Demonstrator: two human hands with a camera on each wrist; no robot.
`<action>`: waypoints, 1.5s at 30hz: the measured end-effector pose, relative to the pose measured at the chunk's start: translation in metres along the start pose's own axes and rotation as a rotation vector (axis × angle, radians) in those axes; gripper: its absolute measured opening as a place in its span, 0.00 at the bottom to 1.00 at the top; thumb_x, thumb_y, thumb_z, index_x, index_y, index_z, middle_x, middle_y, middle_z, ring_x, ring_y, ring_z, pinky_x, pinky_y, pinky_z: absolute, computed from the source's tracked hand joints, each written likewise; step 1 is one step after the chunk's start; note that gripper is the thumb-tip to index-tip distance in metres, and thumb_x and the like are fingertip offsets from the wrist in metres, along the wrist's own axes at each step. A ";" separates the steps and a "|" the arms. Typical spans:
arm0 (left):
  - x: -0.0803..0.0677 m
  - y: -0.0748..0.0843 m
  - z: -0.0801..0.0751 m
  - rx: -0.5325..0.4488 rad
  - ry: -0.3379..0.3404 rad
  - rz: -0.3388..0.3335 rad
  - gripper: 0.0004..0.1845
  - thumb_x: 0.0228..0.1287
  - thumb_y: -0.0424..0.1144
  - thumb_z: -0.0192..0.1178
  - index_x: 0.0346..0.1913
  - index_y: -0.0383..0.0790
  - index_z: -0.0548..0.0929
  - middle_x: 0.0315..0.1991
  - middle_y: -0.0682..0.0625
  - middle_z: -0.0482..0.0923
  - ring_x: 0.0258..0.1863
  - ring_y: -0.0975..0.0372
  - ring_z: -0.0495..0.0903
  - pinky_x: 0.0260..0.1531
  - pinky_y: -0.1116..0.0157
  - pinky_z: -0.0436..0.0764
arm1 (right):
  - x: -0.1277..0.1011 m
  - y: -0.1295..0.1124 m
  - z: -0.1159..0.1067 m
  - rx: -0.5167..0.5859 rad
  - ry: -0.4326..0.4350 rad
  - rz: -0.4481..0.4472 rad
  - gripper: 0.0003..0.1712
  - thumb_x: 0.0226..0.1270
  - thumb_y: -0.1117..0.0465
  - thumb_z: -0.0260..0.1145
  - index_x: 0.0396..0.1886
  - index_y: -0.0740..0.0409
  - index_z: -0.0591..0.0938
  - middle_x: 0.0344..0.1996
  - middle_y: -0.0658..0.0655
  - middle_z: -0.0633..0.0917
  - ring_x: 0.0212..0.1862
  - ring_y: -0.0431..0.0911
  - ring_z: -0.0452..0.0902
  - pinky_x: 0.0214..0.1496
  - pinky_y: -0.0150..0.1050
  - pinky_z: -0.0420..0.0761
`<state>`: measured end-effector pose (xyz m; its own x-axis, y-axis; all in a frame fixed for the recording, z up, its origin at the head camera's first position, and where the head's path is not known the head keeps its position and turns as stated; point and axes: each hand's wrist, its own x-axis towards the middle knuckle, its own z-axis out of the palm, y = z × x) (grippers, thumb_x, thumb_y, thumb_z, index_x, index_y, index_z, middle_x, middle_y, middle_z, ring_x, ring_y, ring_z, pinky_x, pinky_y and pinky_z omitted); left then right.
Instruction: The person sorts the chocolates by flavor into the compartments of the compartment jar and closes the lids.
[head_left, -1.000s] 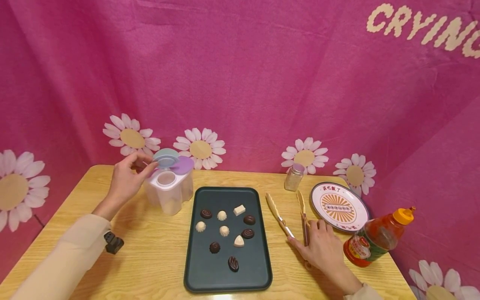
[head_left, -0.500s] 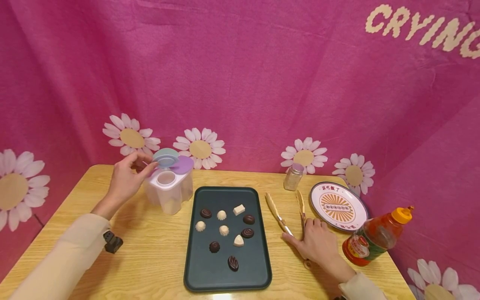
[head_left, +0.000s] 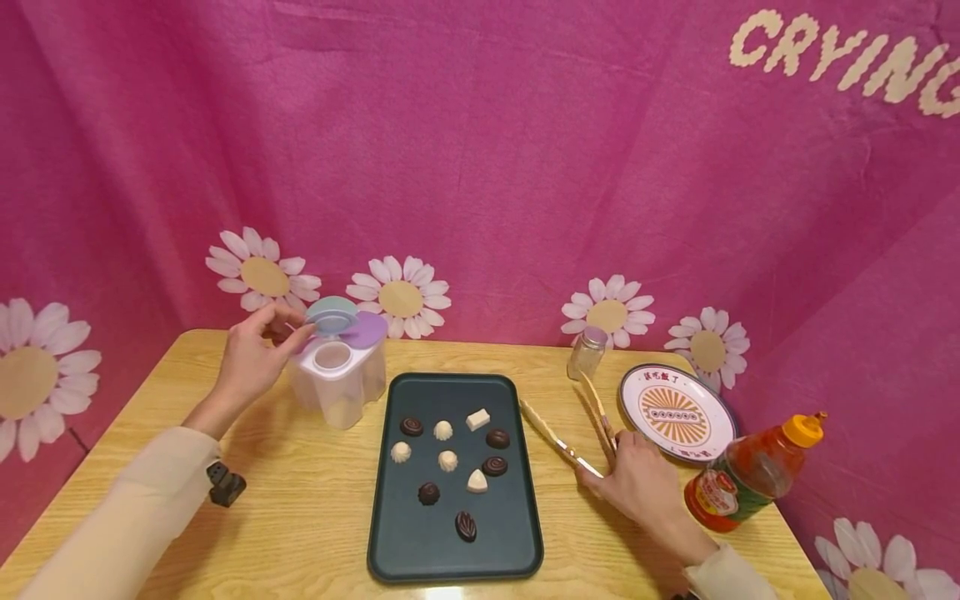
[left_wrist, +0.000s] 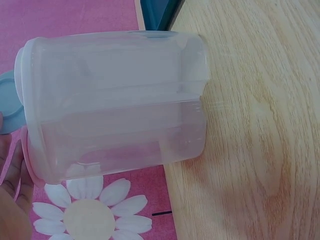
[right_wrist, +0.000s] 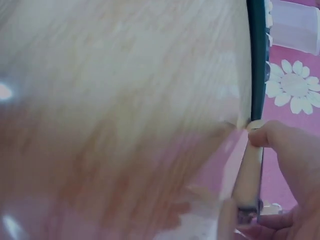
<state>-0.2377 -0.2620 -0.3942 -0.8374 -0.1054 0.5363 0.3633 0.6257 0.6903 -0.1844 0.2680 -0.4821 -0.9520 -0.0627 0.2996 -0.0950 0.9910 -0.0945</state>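
My left hand (head_left: 255,354) pinches the raised blue-green flip lid (head_left: 332,315) of a clear plastic storage container (head_left: 341,400) at the table's back left. The round opening under that lid is uncovered, and a purple lid (head_left: 366,331) beside it lies closed. In the left wrist view the container's see-through wall (left_wrist: 115,100) fills the middle. At the right, my right hand (head_left: 641,487) grips a pair of tongs (head_left: 557,435) by the arms, thumb on one arm and fingers on the other. Their tips are spread apart and point toward the back, with nothing between them.
Between the hands lies a dark green tray (head_left: 457,562) with several dark and white chocolates. Behind the tongs stands a small glass jar (head_left: 588,354). A patterned plate (head_left: 678,414) and a red sauce bottle (head_left: 742,483) are at the right. A pink cloth backs the table.
The tongs' tips have swung to the left, one toward the tray's edge and the other up over the jar's base. The left hand and the lid have stayed in place.
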 end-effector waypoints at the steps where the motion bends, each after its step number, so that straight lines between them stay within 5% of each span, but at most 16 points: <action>1: 0.000 0.000 0.000 0.000 0.000 -0.002 0.10 0.69 0.36 0.71 0.47 0.35 0.84 0.34 0.46 0.82 0.31 0.72 0.74 0.34 0.82 0.73 | 0.000 0.001 -0.001 0.002 0.026 -0.011 0.39 0.46 0.34 0.80 0.35 0.63 0.77 0.29 0.61 0.80 0.32 0.60 0.81 0.28 0.55 0.80; 5: -0.001 0.001 0.000 -0.001 -0.006 -0.012 0.10 0.70 0.37 0.70 0.48 0.36 0.84 0.35 0.46 0.82 0.32 0.71 0.74 0.35 0.82 0.73 | 0.001 0.003 -0.007 0.006 0.120 -0.058 0.41 0.45 0.36 0.82 0.42 0.66 0.81 0.32 0.60 0.80 0.30 0.58 0.81 0.25 0.54 0.79; 12: 0.000 0.002 0.000 0.002 -0.007 -0.009 0.10 0.70 0.37 0.70 0.47 0.36 0.84 0.33 0.47 0.81 0.32 0.71 0.73 0.35 0.81 0.73 | 0.007 0.007 -0.021 0.000 0.235 -0.143 0.38 0.41 0.37 0.84 0.39 0.64 0.82 0.29 0.59 0.78 0.22 0.54 0.77 0.16 0.49 0.74; 20: 0.001 0.000 0.000 0.004 -0.005 -0.002 0.09 0.70 0.36 0.70 0.46 0.35 0.84 0.32 0.47 0.81 0.31 0.71 0.74 0.34 0.80 0.73 | 0.013 0.007 -0.053 -0.003 0.140 -0.138 0.37 0.44 0.38 0.81 0.41 0.63 0.80 0.33 0.60 0.77 0.19 0.51 0.72 0.16 0.49 0.72; 29: 0.001 -0.002 0.001 0.021 0.018 0.024 0.09 0.68 0.32 0.71 0.46 0.34 0.83 0.29 0.47 0.79 0.30 0.73 0.72 0.37 0.77 0.71 | 0.005 0.005 -0.089 0.000 0.112 -0.228 0.39 0.42 0.37 0.82 0.48 0.56 0.83 0.35 0.53 0.79 0.20 0.46 0.69 0.18 0.44 0.69; 45: 0.000 0.000 0.000 0.028 0.004 0.008 0.09 0.69 0.35 0.71 0.46 0.35 0.83 0.30 0.45 0.80 0.30 0.72 0.73 0.33 0.79 0.72 | -0.015 0.006 -0.098 0.030 0.127 -0.490 0.26 0.40 0.45 0.83 0.42 0.47 0.88 0.30 0.41 0.80 0.23 0.29 0.62 0.21 0.30 0.66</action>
<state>-0.2376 -0.2619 -0.3940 -0.8328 -0.1036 0.5438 0.3583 0.6480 0.6721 -0.1426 0.2870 -0.3936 -0.7510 -0.5027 0.4282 -0.5319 0.8448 0.0590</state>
